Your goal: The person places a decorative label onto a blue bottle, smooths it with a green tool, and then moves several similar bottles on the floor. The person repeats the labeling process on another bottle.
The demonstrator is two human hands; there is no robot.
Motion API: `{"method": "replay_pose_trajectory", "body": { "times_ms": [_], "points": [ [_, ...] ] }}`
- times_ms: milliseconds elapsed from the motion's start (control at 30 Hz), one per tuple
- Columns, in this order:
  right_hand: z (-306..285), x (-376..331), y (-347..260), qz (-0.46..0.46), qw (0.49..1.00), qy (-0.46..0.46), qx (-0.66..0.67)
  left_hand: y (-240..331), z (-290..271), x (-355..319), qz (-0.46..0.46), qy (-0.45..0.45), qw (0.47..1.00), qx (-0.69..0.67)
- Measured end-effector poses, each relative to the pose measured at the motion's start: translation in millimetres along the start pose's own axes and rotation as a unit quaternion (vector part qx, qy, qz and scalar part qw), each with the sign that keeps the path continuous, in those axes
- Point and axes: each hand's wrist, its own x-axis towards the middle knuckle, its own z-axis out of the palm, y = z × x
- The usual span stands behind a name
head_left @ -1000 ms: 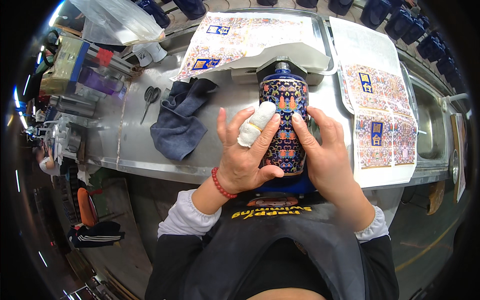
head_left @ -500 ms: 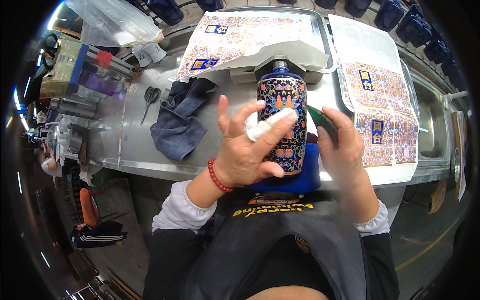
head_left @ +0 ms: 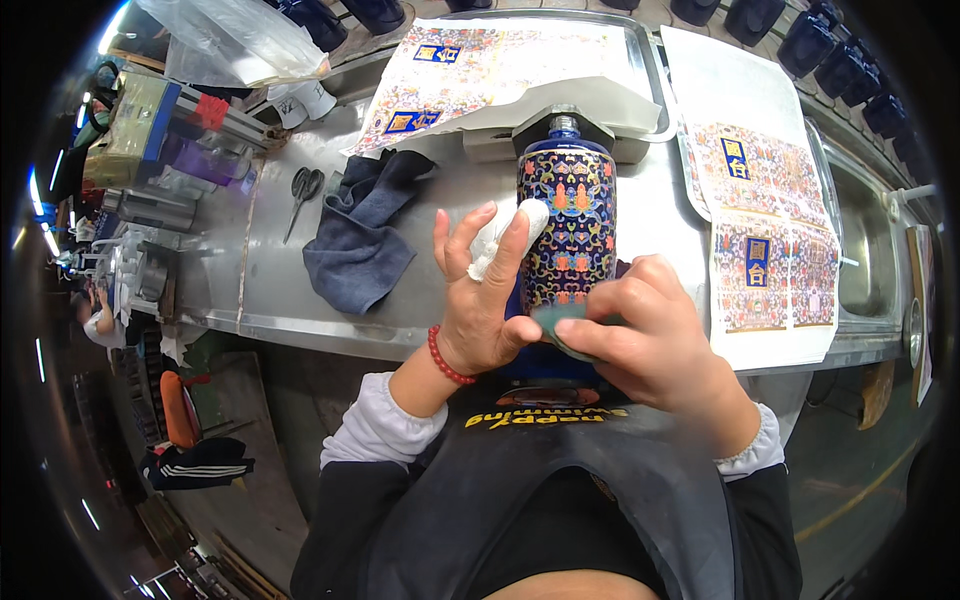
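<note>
A dark blue bottle [head_left: 568,225] with a colourful floral pattern lies with its neck away from me, its top end against a dark angular support [head_left: 598,130]. Along the bottle's left side is my left hand [head_left: 480,290], fingers spread, one of them wrapped in white [head_left: 535,218]. A red bead bracelet [head_left: 447,360] circles that wrist. My right hand [head_left: 650,335] pinches a flat green scraper-like piece [head_left: 553,326] at the bottle's near end. The left thumb tip is close to this piece; whether they touch, I cannot tell.
Left of the bottle on the metal table lie a grey-blue cloth [head_left: 355,250] and black-handled scissors [head_left: 303,190]. Printed floral sheets [head_left: 765,260] rest on trays at right and behind. A sink [head_left: 865,260] is at far right. Several dark blue bottles [head_left: 805,45] stand beyond.
My right hand has moved left and toward me, bringing the green piece from the bottle's right side to its near end. My left hand's wrapped finger has drawn back to the bottle's left edge.
</note>
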Motion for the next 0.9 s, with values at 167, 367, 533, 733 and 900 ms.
{"method": "replay_pose_trajectory", "body": {
  "times_ms": [167, 367, 533, 733, 900],
  "points": [
    [-6.3, -19.3, 7.7, 0.406, 0.83, 0.19, 0.332, 12.1, -8.5, 11.0, 0.132, -0.044, 0.988, 0.069],
    [7.2, -18.7, 31.6, 0.422, 0.795, 0.222, 0.375, 6.5, -13.7, 30.7, 0.119, -0.067, 0.985, 0.101],
    [-7.0, 0.3, 27.5, 0.041, 0.993, 0.104, -0.024, -7.1, -10.6, 33.5, 0.085, -0.026, 0.993, 0.076],
    [-20.3, 20.7, 30.9, 0.11, 0.987, 0.119, -0.006, -13.0, -8.5, 30.5, 0.063, -0.016, 0.997, 0.047],
    [-22.9, -19.2, 32.6, 0.123, 0.986, 0.035, 0.109, -6.2, -14.0, 41.5, 0.122, -0.041, 0.989, 0.076]
  ]
}}
